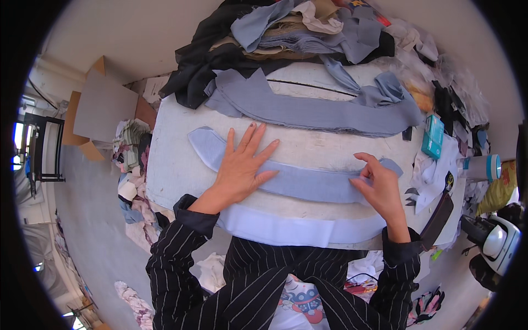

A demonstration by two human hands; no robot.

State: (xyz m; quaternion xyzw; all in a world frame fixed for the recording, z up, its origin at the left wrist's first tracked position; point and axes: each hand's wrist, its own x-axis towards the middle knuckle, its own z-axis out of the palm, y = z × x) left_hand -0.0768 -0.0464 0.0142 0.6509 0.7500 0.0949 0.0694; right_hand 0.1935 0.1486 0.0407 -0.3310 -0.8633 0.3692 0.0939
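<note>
Pale-blue fabric strip [313, 184] lies toward the near edge of the table [176, 151], partly under the spread left hand [239, 169]; the right hand [380, 186] curls over its right end, whether pinching I cannot tell.

Black pinstripe jacket [247, 308] over a white shirt [300, 302]
Thin pale stripes run along the long sleeves [175, 269]; the turned-back cuffs [198, 221] are plain and dark; the trousers [275, 257] are striped black; a blue-and-red cartoon print [302, 300] marks the shirt.

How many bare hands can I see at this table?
2. The left hand lies spread over the pale blue, curved cloth strip; the right hand is at that strip's right end. No others show.
</note>
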